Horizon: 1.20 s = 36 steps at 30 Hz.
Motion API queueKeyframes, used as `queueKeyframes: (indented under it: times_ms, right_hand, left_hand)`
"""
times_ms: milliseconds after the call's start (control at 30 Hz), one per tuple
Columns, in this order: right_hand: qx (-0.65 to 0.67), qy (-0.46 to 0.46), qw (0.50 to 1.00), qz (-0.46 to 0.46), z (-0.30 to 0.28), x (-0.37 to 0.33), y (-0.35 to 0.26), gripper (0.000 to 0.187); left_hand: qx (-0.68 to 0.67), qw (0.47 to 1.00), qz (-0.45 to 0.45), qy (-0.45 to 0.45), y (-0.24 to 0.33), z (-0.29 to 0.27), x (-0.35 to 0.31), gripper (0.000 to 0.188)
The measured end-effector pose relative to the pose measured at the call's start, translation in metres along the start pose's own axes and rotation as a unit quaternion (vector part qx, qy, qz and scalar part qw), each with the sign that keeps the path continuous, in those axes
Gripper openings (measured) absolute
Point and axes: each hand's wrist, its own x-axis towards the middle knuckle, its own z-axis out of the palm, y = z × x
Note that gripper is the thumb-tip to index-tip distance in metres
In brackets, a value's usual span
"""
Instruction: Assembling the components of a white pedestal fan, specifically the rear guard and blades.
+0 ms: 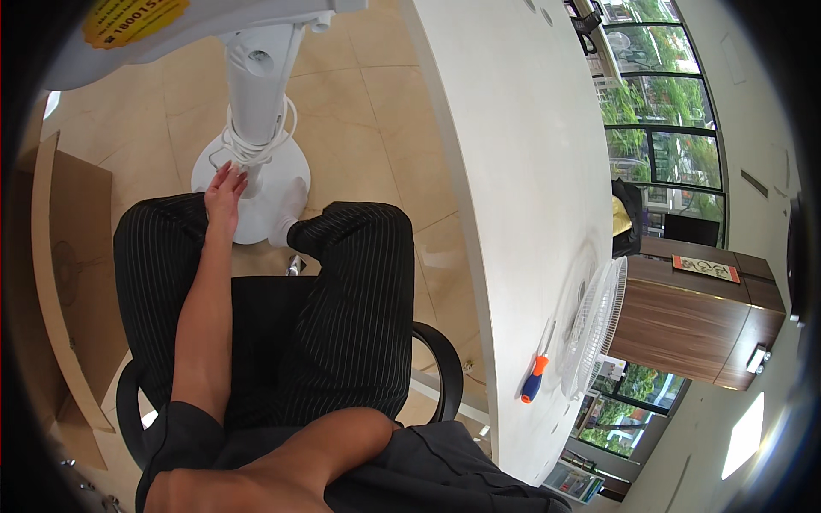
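Note:
My left hand point(224, 195) reaches down past my knee, its fingers stretched out toward a white power cord point(250, 152). The fingertips are at the lower coils, and whether they touch the cord is hard to tell. That cord is wound in loops round the lower part of a white fan stand point(259, 94), which rises from a round white base point(248, 224) on the floor. My right arm point(342, 445) is bent across my chest and runs off the lower edge, so its hand is out of sight.
At right, a white table point(505, 179) carries an orange-and-blue screwdriver point(536, 379) and a white fan grille point(594, 329). An open cardboard box point(81, 256) stands at left. The chair's black armrest point(445, 372) is beside my leg. A white housing point(197, 30) with a yellow sticker hangs over the stand.

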Motion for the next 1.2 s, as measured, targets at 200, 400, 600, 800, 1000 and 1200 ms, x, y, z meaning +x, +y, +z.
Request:
queueKeyframes:
  times_ms: [200,400,600,800,1000,1200]
  right_hand:
    - [0.002,0.0,1.0,-0.005,0.001,-0.001,0.001,0.019]
    - [0.0,0.002,1.0,-0.01,0.0,-0.003,0.003,0.02]
    - [0.004,0.01,1.0,-0.014,0.001,-0.005,0.003,0.021]
    - [0.002,0.025,1.0,-0.011,0.002,-0.009,0.003,0.023]
    - [0.003,0.034,0.999,-0.017,0.002,-0.011,0.006,0.024]
    - [0.007,0.035,0.999,-0.021,0.004,-0.012,0.006,0.025]
  left_hand:
    - [-0.003,0.997,-0.071,-0.012,0.006,-0.006,0.003,0.038]
    - [-0.026,0.997,-0.072,-0.022,0.003,-0.001,0.0,0.039]
    - [0.062,0.997,-0.025,-0.038,0.005,-0.002,-0.001,0.042]
    - [0.098,0.987,-0.126,-0.015,0.014,-0.001,0.001,0.046]
    - [-0.031,0.996,-0.058,-0.064,0.005,-0.007,0.002,0.043]
    - [-0.029,0.99,-0.118,-0.077,0.004,-0.015,0.015,0.038]
